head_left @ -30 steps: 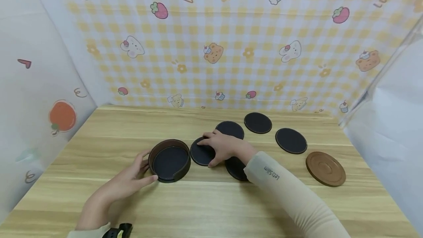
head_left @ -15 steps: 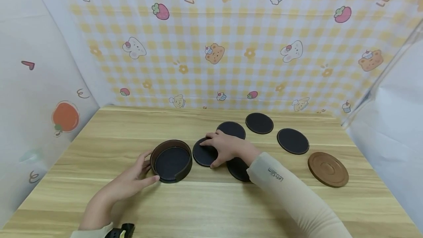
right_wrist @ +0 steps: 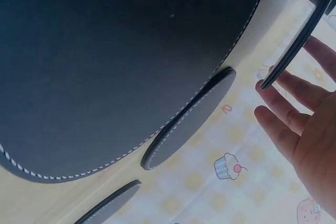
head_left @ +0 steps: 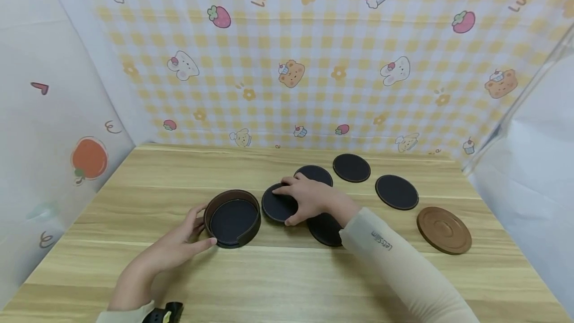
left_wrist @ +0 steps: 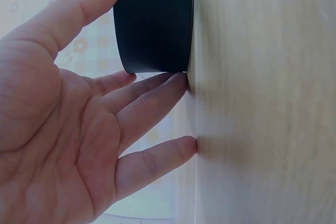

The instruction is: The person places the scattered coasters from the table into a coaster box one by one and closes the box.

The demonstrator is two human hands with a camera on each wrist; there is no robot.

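A round black coaster holder (head_left: 252,233) with a brown inner wall and a notch at the front stands left of centre; a dark disc lies on its bottom. My left hand (head_left: 177,244) holds it from the left, thumb at the rim and fingertips against the outer wall (left_wrist: 153,34) in the left wrist view. To the right of the holder, my right hand (head_left: 312,198) pinches a black coaster (head_left: 275,205) by its edges. That coaster is slightly raised and its right part is hidden under the hand.
Black coasters lie flat nearby: one (head_left: 324,231) partly under the right wrist, one (head_left: 316,173) behind the right hand, one (head_left: 352,168) farther back and one (head_left: 396,192) to the right. A brown grooved disc (head_left: 444,230) lies at far right on the wooden table (head_left: 269,283).
My right hand has gripped the coaster by its edges and lifted it slightly off the table. My left hand and the holder stay in place.
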